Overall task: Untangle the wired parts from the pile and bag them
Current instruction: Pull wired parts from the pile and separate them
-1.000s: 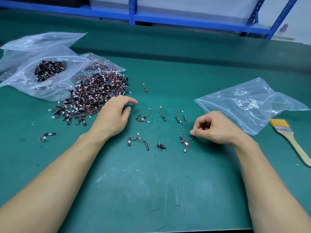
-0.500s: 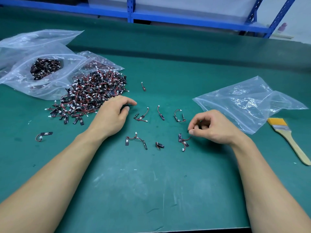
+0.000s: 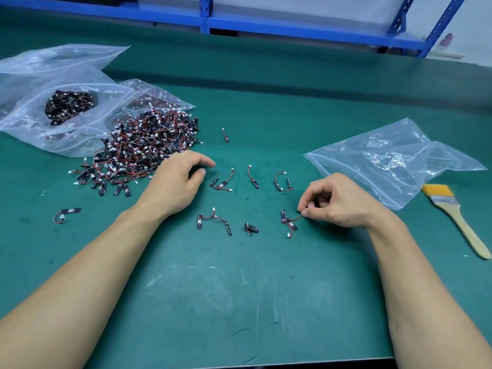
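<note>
While the right hand [image 3: 338, 201] is lying on the counter [image 3: 239, 288], its grip is pinching the thin red wire of one wired part [image 3: 288, 222] between the thumb and a fingertip. The black bits of that part are lying flat on the counter, just beside the fingertips. It may be two parts hooked together, but I cannot tell.

The left hand [image 3: 175, 182] is resting on the counter with a loose grip, its fingers softly curled and holding nothing that shows. Its far side is touching the edge of the big pile [image 3: 143, 153].

Between the two hands, a few loose parts [image 3: 253, 178] are lying apart from each other. Behind the pile, a full bag [image 3: 61, 113] is lying open with more parts inside. Near the right hand, an empty bag [image 3: 386, 161] is waiting, and a brush [image 3: 458, 217] is lying beside it.

I think the sorting step is going on right now, with parts being pulled free and none going into the empty bag yet. The next move is asking for a soft, slow lift by the wire, because a hard tug could snag it. Then the empty bag is needing its mouth held open, likely by the left hand.
</note>
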The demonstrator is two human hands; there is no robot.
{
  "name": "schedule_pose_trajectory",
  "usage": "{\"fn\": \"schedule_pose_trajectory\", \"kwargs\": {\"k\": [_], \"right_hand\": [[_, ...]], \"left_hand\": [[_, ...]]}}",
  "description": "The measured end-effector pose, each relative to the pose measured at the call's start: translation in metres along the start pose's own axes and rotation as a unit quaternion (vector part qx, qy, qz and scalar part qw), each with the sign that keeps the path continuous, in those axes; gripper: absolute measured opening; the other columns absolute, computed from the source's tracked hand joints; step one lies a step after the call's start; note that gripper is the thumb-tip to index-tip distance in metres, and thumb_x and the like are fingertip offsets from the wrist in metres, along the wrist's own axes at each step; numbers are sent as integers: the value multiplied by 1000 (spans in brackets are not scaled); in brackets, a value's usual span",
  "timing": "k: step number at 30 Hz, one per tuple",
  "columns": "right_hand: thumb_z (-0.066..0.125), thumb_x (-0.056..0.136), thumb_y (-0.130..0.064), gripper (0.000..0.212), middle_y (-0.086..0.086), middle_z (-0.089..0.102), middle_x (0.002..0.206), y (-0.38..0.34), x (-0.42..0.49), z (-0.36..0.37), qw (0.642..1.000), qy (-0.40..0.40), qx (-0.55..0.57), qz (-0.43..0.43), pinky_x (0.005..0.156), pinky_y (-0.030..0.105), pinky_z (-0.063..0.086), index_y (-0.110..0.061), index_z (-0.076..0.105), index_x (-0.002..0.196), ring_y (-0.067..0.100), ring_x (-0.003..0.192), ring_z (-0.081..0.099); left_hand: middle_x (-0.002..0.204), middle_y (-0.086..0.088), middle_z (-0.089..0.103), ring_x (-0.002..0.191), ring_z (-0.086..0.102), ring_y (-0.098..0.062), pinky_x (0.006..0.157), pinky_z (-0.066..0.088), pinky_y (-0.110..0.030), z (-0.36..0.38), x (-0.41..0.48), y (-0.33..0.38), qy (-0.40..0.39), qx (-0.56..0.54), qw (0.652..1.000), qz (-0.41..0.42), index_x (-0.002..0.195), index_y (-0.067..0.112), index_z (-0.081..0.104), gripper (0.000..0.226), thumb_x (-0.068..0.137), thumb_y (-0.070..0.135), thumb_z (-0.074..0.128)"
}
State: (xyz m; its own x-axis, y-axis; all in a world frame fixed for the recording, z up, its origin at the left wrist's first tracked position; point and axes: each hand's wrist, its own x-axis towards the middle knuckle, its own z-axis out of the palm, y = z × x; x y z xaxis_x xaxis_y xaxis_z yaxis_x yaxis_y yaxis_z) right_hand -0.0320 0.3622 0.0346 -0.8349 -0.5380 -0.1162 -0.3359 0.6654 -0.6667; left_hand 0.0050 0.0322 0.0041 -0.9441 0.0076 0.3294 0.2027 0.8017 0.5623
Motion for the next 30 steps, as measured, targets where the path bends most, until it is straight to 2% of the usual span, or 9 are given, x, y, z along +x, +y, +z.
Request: {"fn": "schedule_pose_trajectory", "kwargs": {"k": [3, 8, 13, 17, 23, 30], "right_hand": [[73, 77, -3, 24, 9, 66, 63, 0, -1, -1, 1000, 9, -12, 10, 50, 17, 36, -26, 75, 71, 10, 48, 41], [66, 77, 0, 28, 15, 62, 61, 0, -4, -1, 999, 21, -16, 22, 49, 18, 36, -26, 72, 69, 12, 47, 39], [62, 81, 2, 30, 4, 54, 55, -2, -4, -1, 999, 49, 21, 13, 52, 24, 34, -24, 74, 71, 15, 52, 38], [60, 81, 4, 32, -8, 52, 53, -4, 0, 3, 995, 90, 32, 10, 49, 19, 31, -23, 74, 71, 14, 50, 38], [59, 79, 4, 33, -15, 49, 49, -6, 3, 9, 992, 119, 43, 9, 48, 16, 31, -24, 73, 69, 9, 47, 37], [60, 80, 4, 34, -17, 53, 52, -6, 4, 11, 992, 118, 40, 3, 49, 16, 33, -26, 73, 70, 9, 48, 38]], "left_hand": [[114, 2, 68, 113, 57, -21, 103, 41, -37, 0, 0, 0, -1, 2, 1000, 0, 113, 16, 70, 26, 94, 5, 58], [116, 3, 68, 114, 56, -20, 105, 40, -39, 0, 0, 0, -6, 2, 1000, -1, 113, 18, 70, 24, 95, 8, 59], [115, 3, 68, 114, 56, -19, 103, 39, -35, 0, 0, 0, -5, 3, 1000, -3, 113, 18, 70, 24, 95, 7, 58], [115, 3, 68, 113, 56, -20, 104, 39, -36, 0, 0, 0, -6, 3, 1000, -5, 113, 17, 70, 25, 95, 6, 57], [116, 0, 68, 114, 57, -22, 104, 39, -37, 0, 0, 1, -6, 1, 1000, -6, 114, 15, 71, 28, 95, 2, 55], [116, -1, 68, 113, 57, -22, 103, 40, -35, 0, 0, 1, -6, 1, 1000, 0, 114, 14, 71, 29, 95, 0, 54]]}}
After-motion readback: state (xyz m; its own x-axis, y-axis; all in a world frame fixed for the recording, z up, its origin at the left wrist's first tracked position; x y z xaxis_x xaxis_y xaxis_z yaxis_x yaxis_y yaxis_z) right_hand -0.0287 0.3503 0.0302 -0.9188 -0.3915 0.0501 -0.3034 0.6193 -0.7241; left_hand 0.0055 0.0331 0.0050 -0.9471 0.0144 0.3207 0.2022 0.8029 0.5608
